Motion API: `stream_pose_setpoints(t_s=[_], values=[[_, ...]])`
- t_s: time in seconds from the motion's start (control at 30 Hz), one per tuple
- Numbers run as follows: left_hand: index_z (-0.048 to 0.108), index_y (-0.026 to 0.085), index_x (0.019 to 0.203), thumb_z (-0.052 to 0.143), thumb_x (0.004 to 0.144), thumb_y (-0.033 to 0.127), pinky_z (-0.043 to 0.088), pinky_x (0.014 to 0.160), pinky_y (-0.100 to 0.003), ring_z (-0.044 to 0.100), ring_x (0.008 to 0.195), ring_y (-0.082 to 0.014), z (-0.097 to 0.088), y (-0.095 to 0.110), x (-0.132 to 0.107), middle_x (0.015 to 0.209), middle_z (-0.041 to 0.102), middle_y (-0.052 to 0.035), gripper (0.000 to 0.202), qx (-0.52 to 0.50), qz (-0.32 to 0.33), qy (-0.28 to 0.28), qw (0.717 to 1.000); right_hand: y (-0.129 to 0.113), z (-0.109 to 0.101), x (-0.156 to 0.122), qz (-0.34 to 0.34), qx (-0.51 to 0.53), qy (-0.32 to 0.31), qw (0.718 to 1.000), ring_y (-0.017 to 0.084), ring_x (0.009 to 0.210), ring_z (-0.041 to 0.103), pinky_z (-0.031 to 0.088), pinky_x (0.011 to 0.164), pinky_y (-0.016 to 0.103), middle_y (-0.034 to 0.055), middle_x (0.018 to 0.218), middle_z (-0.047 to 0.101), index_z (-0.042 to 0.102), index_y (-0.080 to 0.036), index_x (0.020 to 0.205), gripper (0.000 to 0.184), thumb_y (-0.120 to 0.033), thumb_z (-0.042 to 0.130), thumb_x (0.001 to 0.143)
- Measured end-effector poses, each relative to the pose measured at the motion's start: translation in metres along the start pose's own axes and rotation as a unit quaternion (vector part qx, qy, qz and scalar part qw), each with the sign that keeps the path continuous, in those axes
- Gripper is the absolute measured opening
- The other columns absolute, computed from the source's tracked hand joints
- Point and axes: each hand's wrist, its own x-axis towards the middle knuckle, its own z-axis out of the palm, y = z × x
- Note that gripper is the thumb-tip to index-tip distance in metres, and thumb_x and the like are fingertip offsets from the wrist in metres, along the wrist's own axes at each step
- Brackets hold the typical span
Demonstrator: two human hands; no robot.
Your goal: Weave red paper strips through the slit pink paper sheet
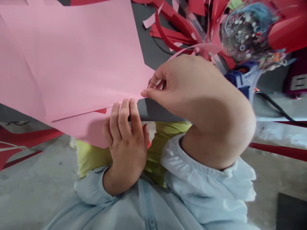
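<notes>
A large pink sheet of paper (88,48) covers the left part of the dark table, with a folded edge facing me. Beneath that edge, a pink paper flap (83,127) hangs past the table's front. My left hand (127,134) lies with its fingers stretched flat, their tips on the folded edge; it grips nothing. At the sheet's right corner, my right hand (163,84) pinches the paper between thumb and fingers. A small bit of red paper (101,111) shows under the fold.
Red and pink paper strips (177,32) are heaped at the back. To the right are a clear bag of small beads (242,38), a blue glue gun (246,76) with a black cord (275,103), and a purple power socket (298,81). The grey table edge (163,116) runs before me.
</notes>
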Motion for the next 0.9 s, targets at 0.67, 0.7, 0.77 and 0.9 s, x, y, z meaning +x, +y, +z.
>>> stream_pose_setpoints(t_s=[0.67,0.7,0.77,0.9], values=[[0.048,-0.004,0.140,0.049,0.098,0.040,0.032,0.116,-0.041,0.049,0.134,-0.0339,0.0010,-0.0019,0.0018,0.138,0.055,-0.0252,0.061,-0.003,-0.014,0.016,1.000,-0.0024,0.0000,0.0022,0.006,-0.029,-0.010,0.999,0.021,0.063,0.050,0.034,0.064,0.036,0.0049,0.067,0.060,0.060,-0.025,0.069,0.019,-0.032,0.053,0.086],[0.048,-0.004,0.140,0.049,0.098,0.041,0.033,0.116,-0.041,0.049,0.134,-0.0341,0.0012,-0.0019,0.0017,0.138,0.055,-0.0255,0.062,-0.001,-0.013,0.015,1.000,-0.0029,-0.0005,0.0017,0.005,-0.030,-0.016,0.999,0.020,0.062,0.049,0.034,0.064,0.036,0.0048,0.066,0.059,0.058,-0.025,0.067,0.022,-0.031,0.052,0.087],[0.047,-0.005,0.141,0.049,0.098,0.040,0.033,0.115,-0.042,0.049,0.134,-0.0346,0.0013,-0.0023,0.0013,0.138,0.055,-0.0259,0.062,0.005,-0.010,0.013,1.000,-0.0038,-0.0011,0.0005,0.001,-0.032,-0.023,0.999,0.019,0.061,0.047,0.032,0.064,0.036,0.0041,0.063,0.057,0.053,-0.025,0.062,0.027,-0.030,0.051,0.088],[0.049,0.000,0.141,0.053,0.097,0.036,0.036,0.113,-0.043,0.049,0.134,-0.0352,0.0008,-0.0034,0.0008,0.137,0.056,-0.0254,0.058,0.020,0.005,0.017,1.000,-0.0043,0.0001,-0.0007,-0.007,-0.030,-0.008,0.999,0.017,0.057,0.039,0.026,0.061,0.036,0.0018,0.060,0.050,0.046,-0.025,0.059,0.027,-0.026,0.052,0.085]])
